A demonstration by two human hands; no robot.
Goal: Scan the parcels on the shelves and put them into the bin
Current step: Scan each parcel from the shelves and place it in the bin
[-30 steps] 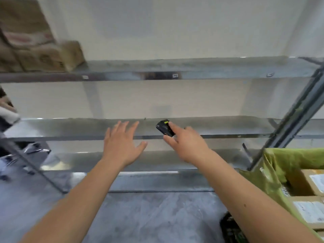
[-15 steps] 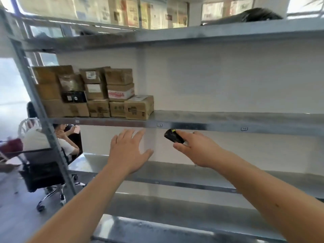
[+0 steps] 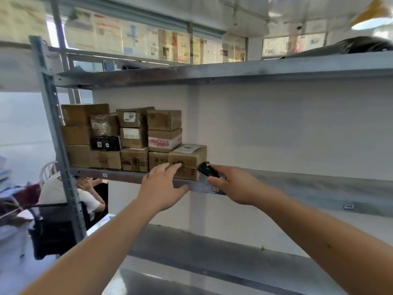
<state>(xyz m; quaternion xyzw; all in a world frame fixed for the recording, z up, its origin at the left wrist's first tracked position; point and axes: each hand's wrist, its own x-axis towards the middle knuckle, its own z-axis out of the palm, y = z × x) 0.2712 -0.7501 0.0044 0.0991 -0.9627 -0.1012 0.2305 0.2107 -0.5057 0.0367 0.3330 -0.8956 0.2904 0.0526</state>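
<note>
**Reaching the end box**

Left hand [image 3: 162, 186], fingers spread and holding nothing, now meets the front of the nearest box [image 3: 188, 161] at the stack's right end on the middle shelf [image 3: 297, 184]. Right hand [image 3: 236, 185] grips the scanner [image 3: 207, 169] just beside it. Half a second earlier both hung below the shelf edge. Bin out of view.

Shelf [image 3: 297, 184] bare to the right of the front box [image 3: 187, 161]; stacked boxes [image 3: 119, 135] crowd its left end against the upright post [image 3: 53, 116]; upper shelf [image 3: 234, 71] roofs the bay.
</note>
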